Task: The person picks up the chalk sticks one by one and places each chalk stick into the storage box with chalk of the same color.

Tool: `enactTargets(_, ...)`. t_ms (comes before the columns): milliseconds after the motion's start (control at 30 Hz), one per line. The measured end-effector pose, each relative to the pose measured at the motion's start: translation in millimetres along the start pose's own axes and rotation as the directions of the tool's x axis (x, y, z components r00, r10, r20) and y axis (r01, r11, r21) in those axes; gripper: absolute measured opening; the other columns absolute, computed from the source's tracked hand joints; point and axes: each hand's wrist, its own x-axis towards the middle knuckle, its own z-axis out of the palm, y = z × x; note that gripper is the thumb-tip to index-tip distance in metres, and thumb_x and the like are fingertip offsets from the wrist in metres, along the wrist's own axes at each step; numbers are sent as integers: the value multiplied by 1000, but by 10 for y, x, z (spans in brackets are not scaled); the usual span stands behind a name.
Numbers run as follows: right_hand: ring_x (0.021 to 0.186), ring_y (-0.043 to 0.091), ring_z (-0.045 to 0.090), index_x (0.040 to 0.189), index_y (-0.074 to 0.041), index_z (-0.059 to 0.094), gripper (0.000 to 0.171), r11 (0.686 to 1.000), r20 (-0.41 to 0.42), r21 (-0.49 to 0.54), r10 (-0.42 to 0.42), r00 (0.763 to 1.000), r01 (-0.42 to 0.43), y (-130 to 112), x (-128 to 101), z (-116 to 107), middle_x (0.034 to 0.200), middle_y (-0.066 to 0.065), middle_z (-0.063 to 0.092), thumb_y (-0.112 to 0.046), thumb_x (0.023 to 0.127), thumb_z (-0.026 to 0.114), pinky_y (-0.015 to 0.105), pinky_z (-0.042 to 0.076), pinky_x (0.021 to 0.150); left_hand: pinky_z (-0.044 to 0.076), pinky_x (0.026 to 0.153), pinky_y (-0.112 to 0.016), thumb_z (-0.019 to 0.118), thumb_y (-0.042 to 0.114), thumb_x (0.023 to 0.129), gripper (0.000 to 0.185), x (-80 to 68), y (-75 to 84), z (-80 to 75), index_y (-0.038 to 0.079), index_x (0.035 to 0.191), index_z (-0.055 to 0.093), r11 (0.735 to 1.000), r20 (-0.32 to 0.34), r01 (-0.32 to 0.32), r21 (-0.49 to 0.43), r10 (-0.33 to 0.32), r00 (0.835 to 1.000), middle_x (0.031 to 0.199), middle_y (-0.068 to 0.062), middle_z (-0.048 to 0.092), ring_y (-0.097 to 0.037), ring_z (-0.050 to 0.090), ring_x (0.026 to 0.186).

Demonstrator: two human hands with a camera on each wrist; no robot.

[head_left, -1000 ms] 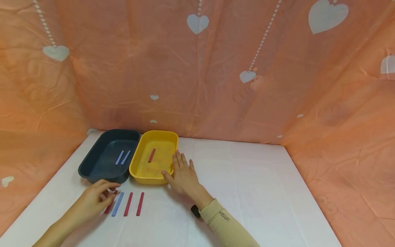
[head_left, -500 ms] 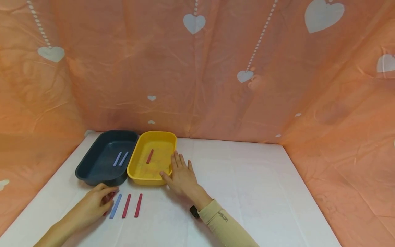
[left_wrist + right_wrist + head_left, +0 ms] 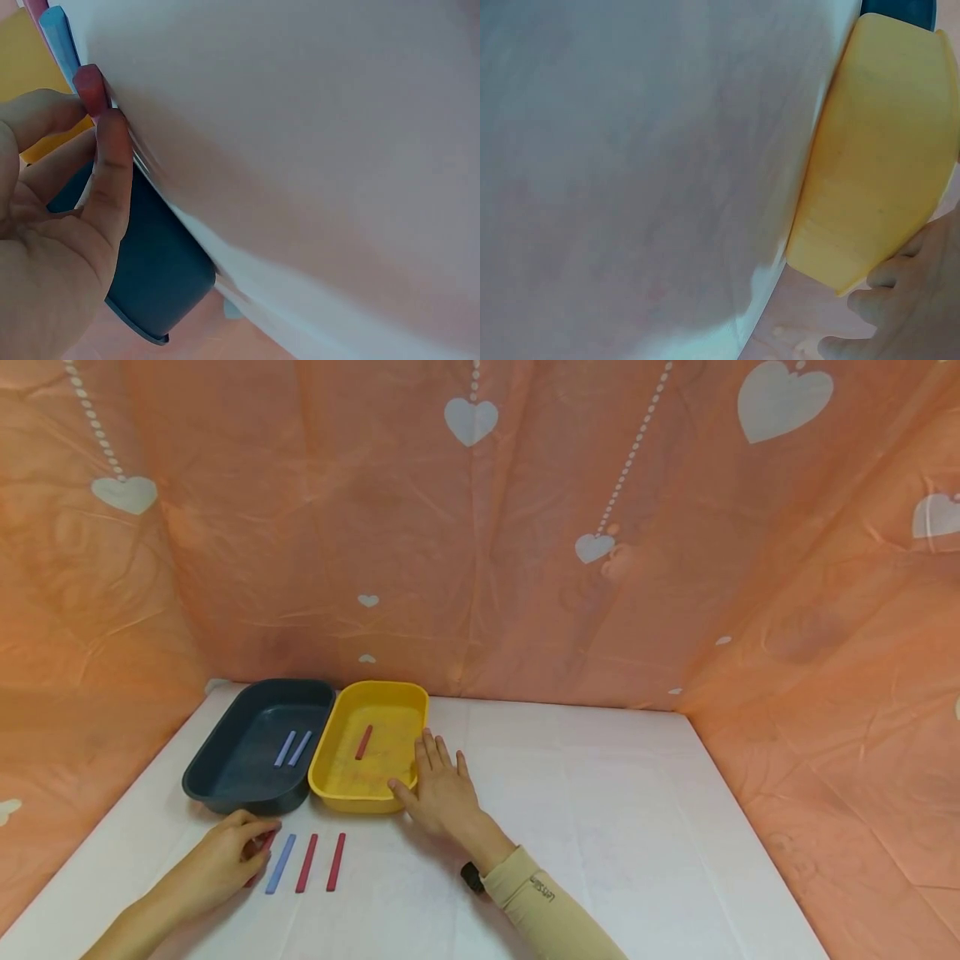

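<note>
Three sticks are binned; left hand pinches a red stick, right hand lies flat against the yellow bin; three more wait.

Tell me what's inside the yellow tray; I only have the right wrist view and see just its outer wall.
Observer: One red stick lies inside the yellow tray.
Operator: And the dark tray behind it?
Observer: The dark blue tray holds two blue sticks, side by side.
Operator: What is the left hand doing?
Observer: The left hand pinches a red stick on the table, beside one blue stick and two more red sticks.
</note>
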Motion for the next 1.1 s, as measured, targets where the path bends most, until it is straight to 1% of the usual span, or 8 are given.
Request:
enactTargets(267,159,27,17,165,-4,20,85,1000,0,-6,1,1000,-1,-5,-15,-19,174,10,12,-64,106,35,56,18,125,46,63,-25,75,0,86,33,16,19,-19,-7,117,70,1000,-7,14,-12,-14,1000,91,-5,52,-18,51,81)
enactTargets(433,159,27,16,165,-4,21,85,1000,0,-7,0,1000,0,-8,-17,-18,174,10,12,-64,106,35,56,18,126,48,65,-26,76,2,86,33,22,42,-37,-5,118,70,998,13,59,-25,-59,998,91,-5,52,-19,52,83)
enactTargets(567,159,27,16,165,-4,21,84,1000,5,-8,1,1000,-1,-15,-22,-33,174,10,12,-63,107,34,56,18,125,49,67,-27,78,4,86,34,26,54,-48,-4,119,69,997,16,70,-38,-70,997,93,-6,53,-20,53,84)
enactTargets(767,159,27,16,165,-4,20,84,1000,7,-5,-2,1000,2,-20,-27,-54,174,10,12,-62,107,35,56,17,126,50,67,-24,80,4,85,38,0,77,-47,-2,121,68,997,-27,38,-74,-40,999,97,-5,55,-19,54,86)
enactTargets(967,160,27,15,165,-5,20,84,1000,11,-5,4,1000,-4,-22,-28,-50,174,10,12,-63,107,34,56,17,126,55,66,-22,77,3,88,38,-40,171,-62,-2,125,66,984,-48,37,-173,-46,998,105,-9,58,-18,59,83)
enactTargets(1033,160,27,14,165,-5,20,84,1000,13,-1,6,1000,-6,-22,-27,-46,174,10,12,-63,107,33,56,16,126,56,66,-21,78,3,89,37,-50,215,-60,-1,124,67,982,-86,15,-187,-32,996,106,-9,59,-15,59,81)
enactTargets(1100,160,27,14,165,-5,20,84,1000,15,1,8,1000,-8,-23,-27,-42,174,10,12,-63,107,33,56,16,126,55,66,-20,80,2,87,36,-50,263,-54,0,121,69,982,-163,-46,-182,16,987,104,-7,61,-10,59,79)
